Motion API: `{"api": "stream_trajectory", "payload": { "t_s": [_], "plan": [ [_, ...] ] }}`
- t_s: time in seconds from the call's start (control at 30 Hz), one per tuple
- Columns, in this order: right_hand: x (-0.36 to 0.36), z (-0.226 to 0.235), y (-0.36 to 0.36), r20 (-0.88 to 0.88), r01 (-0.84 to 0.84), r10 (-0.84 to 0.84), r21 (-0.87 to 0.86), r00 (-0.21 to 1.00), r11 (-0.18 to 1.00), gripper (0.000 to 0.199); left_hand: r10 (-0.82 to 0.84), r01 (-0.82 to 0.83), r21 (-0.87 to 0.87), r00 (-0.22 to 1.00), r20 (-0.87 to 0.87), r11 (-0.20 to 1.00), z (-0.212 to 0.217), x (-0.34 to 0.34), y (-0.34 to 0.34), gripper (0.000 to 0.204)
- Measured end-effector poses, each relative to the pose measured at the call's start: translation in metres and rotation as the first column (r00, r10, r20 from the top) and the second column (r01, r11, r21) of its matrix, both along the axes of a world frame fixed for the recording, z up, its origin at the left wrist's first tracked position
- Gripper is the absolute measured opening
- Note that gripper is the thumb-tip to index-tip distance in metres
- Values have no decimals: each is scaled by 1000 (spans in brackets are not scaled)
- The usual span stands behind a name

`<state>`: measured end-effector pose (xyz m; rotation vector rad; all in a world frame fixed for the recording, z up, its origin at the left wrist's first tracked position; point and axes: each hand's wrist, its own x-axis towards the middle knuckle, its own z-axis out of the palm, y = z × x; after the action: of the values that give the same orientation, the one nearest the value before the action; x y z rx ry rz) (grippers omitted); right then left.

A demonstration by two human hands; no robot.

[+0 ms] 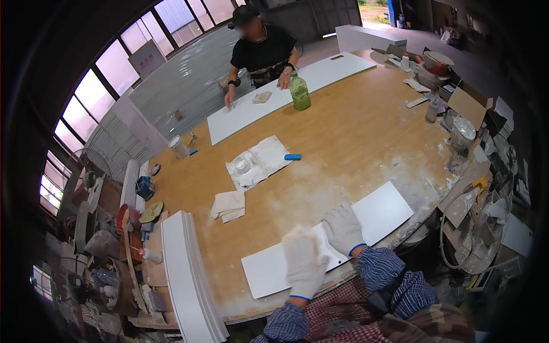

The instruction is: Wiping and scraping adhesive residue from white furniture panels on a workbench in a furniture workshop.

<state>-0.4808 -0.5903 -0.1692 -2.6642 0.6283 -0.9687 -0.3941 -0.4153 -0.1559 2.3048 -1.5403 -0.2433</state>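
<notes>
In front of me lies a long white panel (382, 207) with a few small dark holes. My left hand (306, 268), in a white glove, presses a pale cream cloth (298, 235) onto the panel's left half; motion blurs the cloth's outline. My right hand (343, 230), gloved too, rests flat on the middle of the panel, its fingers reaching toward the far edge. Beyond the panel, a folded cloth (229, 204) lies on the wooden table (343, 143). Farther off, a white sheet (269, 161) carries a small white tub (242, 166), with a blue block (293, 157) at its edge.
Stacked white strips (184, 268) lie along the left edge. Across the table, a person (264, 51) stands at another white panel (337, 71), near a green bottle (299, 92). Cardboard scraps and cups (462, 132) crowd the right edge; a red bucket (127, 217) stands left.
</notes>
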Motion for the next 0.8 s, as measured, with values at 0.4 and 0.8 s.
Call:
{"api": "stream_trajectory", "payload": {
  "t_s": [0.4,0.8],
  "plan": [
    [-6,6,6,-65,5,0,74,998,997,13,316,-313,-147,949,0,938,-3,84,119,72],
    [-23,30,32,-168,-73,71,-9,983,997,31,567,-668,-125,703,-429,734,-45,47,197,76]
  ]
}}
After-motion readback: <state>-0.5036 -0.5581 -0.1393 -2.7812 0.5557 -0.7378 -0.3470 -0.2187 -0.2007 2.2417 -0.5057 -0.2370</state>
